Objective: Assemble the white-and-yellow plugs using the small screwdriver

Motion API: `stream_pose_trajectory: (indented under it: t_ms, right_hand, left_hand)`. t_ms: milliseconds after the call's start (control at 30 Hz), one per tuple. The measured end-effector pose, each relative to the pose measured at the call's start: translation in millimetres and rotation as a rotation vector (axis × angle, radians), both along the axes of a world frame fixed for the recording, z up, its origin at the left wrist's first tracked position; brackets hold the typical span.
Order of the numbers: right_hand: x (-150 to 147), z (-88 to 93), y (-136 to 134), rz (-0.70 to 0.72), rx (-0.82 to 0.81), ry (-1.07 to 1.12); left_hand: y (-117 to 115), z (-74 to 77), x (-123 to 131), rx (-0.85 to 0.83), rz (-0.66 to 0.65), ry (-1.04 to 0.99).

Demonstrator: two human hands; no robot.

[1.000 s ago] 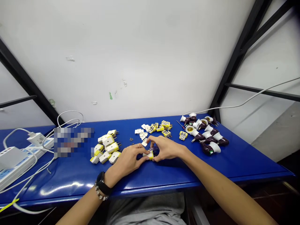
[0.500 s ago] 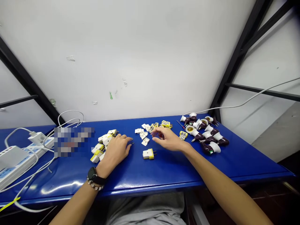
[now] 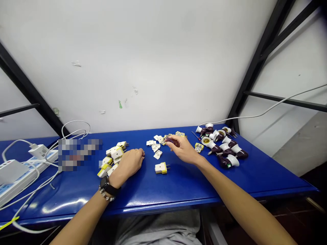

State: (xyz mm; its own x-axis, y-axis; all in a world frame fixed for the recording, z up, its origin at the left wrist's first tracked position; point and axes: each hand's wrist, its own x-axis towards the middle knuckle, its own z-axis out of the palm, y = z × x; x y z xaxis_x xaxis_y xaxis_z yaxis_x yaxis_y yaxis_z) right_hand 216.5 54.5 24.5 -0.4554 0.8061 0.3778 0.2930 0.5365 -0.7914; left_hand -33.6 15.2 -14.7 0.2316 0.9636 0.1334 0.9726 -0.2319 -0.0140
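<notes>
Closed plugs (image 3: 117, 152) left of the lone plug (image 3: 160, 168) seem done, open plugs (image 3: 180, 134) behind it wait; right fingers (image 3: 176, 138) clamp a purple handle (image 3: 168, 139), left fingers (image 3: 139, 155) I can't tell.

A white and yellow plug (image 3: 160, 168) is contrasting with the blue surface (image 3: 184, 189).
The tool handle (image 3: 168, 139) is looking purple, the loose covers (image 3: 157, 154) are showing white, and the lamp holders (image 3: 225, 147) are combining dark maroon with white. The watch (image 3: 104, 182) is appearing black, the power strip (image 3: 53, 155) is mixing white and light blue, and the wall (image 3: 163, 68) is showing pale grey with a green mark (image 3: 120, 104).
</notes>
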Motion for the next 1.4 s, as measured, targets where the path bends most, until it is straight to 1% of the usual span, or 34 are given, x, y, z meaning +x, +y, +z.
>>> stream_pose_trajectory:
  t_ms: [167,233,300,367,467,600,700,800,900,967,1067,1400]
  right_hand:
    - [1,0.6,0,-0.009,-0.058,0.074]
    - [0,0.5,0,-0.004,-0.069,0.107]
    - [-1,1.4,-1,-0.004,-0.074,0.157]
    - [-3,3.1,-1,-0.010,-0.054,0.222]
    - [-5,5.3,-1,-0.034,-0.061,0.350]
    - [-6,4.2,2,-0.088,-0.213,0.603]
    - [-8,1.2,2,-0.073,-0.292,0.724]
    - [-13,-2.5,-1,-0.049,-0.329,0.782]
    - [-20,-6.0,-7,-0.027,-0.338,0.813]
    - [-24,-7.9,-11,-0.018,-0.340,0.816]
    - [-27,-9.4,-13,-0.020,-0.338,0.821]
    - [-26,-6.3,-13,-0.020,-0.320,0.828]
  left_hand:
    - [-13,-8.4,7,0.152,-0.001,0.191]
    - [-18,-8.3,10,0.194,0.008,0.201]
    - [-20,-5.5,10,0.192,0.024,0.135]
    - [-19,-0.7,10,0.176,0.020,-0.024]
    - [-13,7.3,12,0.164,-0.038,-0.383]
    - [-6,13.7,22,0.061,-0.057,-0.831]
    - [-3,12.7,32,-0.049,-0.003,-1.158]
    - [-2,8.8,37,-0.157,0.100,-1.498]
    - [-3,5.8,37,-0.257,0.158,-1.741]
    - [-4,5.3,36,-0.308,0.175,-1.841]
    - [-5,6.1,36,-0.342,0.185,-1.916]
    - [-8,8.1,39,-0.319,0.175,-1.927]
